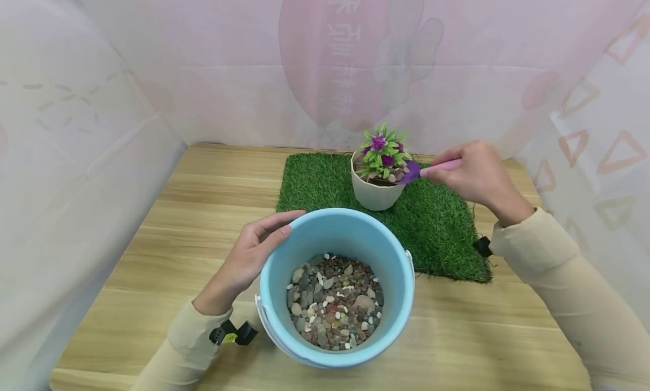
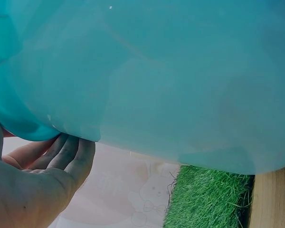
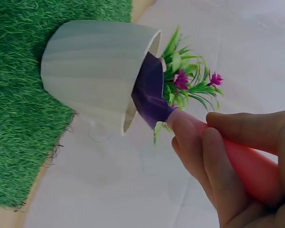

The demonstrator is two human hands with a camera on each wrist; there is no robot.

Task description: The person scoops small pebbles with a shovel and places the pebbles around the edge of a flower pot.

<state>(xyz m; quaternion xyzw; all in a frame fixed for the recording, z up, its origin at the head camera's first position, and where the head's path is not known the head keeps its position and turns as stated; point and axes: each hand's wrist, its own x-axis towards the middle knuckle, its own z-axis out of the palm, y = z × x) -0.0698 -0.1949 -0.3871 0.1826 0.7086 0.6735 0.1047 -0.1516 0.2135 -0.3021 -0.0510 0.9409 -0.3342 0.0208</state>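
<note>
In the head view my right hand (image 1: 474, 174) grips the pink handle of a small garden trowel (image 1: 410, 172). Its purple blade (image 3: 151, 90) reaches over the rim of a white flowerpot (image 1: 378, 193), with pebbles (image 1: 395, 175) at its tip. In the pot stands a leafy plant (image 1: 382, 153) with purple flowers. My left hand (image 1: 249, 253) rests against the upper left side of a light blue bucket (image 1: 337, 216), fingers fairly straight along the outside, thumb by the rim. Mixed pebbles (image 1: 335, 306) cover the bucket's bottom. The left wrist view is mostly filled by the bucket wall (image 2: 147, 85).
Under the pot lies a green artificial grass mat (image 1: 315, 182) on a wooden table (image 1: 167, 250). A white bail handle (image 1: 269, 326) hangs at the bucket's left side. Pale printed cloth walls (image 1: 228, 69) close in the back and both sides.
</note>
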